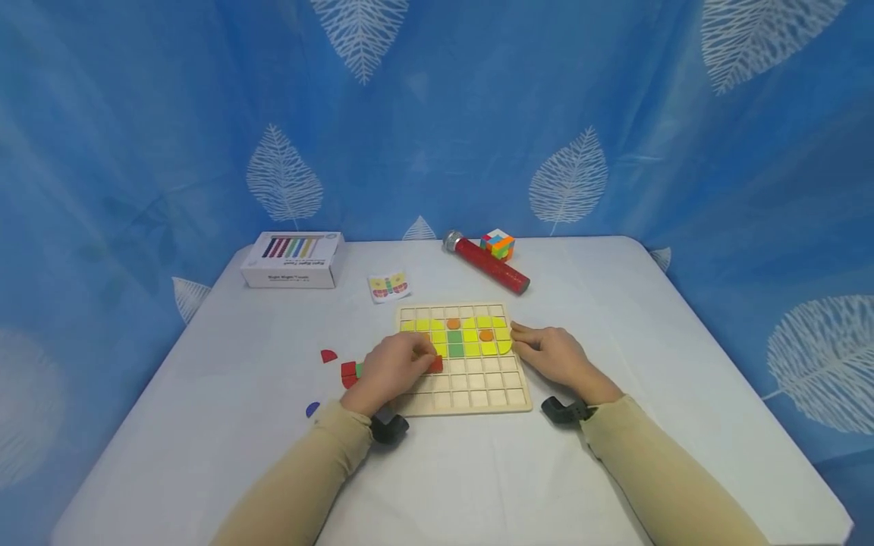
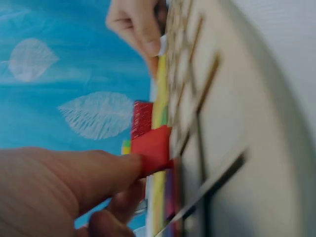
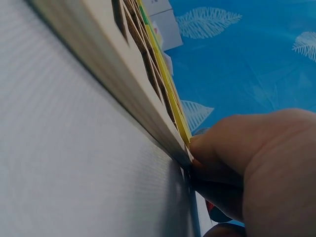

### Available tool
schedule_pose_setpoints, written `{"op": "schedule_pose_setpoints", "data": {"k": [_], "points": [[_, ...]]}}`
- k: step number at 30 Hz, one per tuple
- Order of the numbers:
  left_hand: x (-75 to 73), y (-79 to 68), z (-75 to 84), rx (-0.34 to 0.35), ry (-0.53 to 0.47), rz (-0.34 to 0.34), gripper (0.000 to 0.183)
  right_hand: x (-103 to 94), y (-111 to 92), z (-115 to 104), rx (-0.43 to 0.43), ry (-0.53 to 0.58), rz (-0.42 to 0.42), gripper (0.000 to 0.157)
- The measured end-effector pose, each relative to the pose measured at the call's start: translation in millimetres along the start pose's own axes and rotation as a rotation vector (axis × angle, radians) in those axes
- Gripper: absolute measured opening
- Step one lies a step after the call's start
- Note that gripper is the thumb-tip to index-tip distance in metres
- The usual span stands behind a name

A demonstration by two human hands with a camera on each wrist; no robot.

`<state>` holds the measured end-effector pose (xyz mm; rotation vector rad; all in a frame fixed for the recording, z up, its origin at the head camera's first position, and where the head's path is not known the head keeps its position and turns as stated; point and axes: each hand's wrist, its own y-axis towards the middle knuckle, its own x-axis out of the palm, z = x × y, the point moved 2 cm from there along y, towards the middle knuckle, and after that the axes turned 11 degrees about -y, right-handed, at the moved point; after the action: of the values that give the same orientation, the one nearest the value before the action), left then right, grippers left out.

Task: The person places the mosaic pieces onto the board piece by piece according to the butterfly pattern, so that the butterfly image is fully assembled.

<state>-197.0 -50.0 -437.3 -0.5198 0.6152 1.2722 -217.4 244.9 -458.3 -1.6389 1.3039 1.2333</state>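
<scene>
A wooden grid board (image 1: 471, 412) lies on the table. Yellow tiles (image 1: 471, 336), green squares (image 1: 455, 349) and orange discs (image 1: 454, 324) fill parts of its upper rows. Thumb and fingers of my left hand (image 1: 396, 368) pinch a red square tile (image 2: 153, 148), held tilted at the board's left-middle cells. My right hand (image 1: 556, 355) grips the board's right edge near a rounded yellow corner tile; in the right wrist view the thumb (image 3: 222, 140) lies on that edge, the other fingers partly hidden. Loose red tiles (image 1: 349, 369) lie just left of the left hand.
A red quarter piece (image 1: 328, 355) and a blue piece (image 1: 312, 409) lie at left. Behind the board are a butterfly picture card (image 1: 389, 287), a red microphone (image 1: 492, 265) and a puzzle cube (image 1: 498, 244). A white box (image 1: 292, 262) stands back left.
</scene>
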Motion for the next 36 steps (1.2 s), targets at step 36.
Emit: {"op": "schedule_pose_setpoints", "data": {"k": [36], "points": [[-67.7, -30.3, -72.4, -0.203, 0.067, 0.075, 0.024, 0.4, 1, 1, 0.009, 0.004, -0.007, 0.045]]}}
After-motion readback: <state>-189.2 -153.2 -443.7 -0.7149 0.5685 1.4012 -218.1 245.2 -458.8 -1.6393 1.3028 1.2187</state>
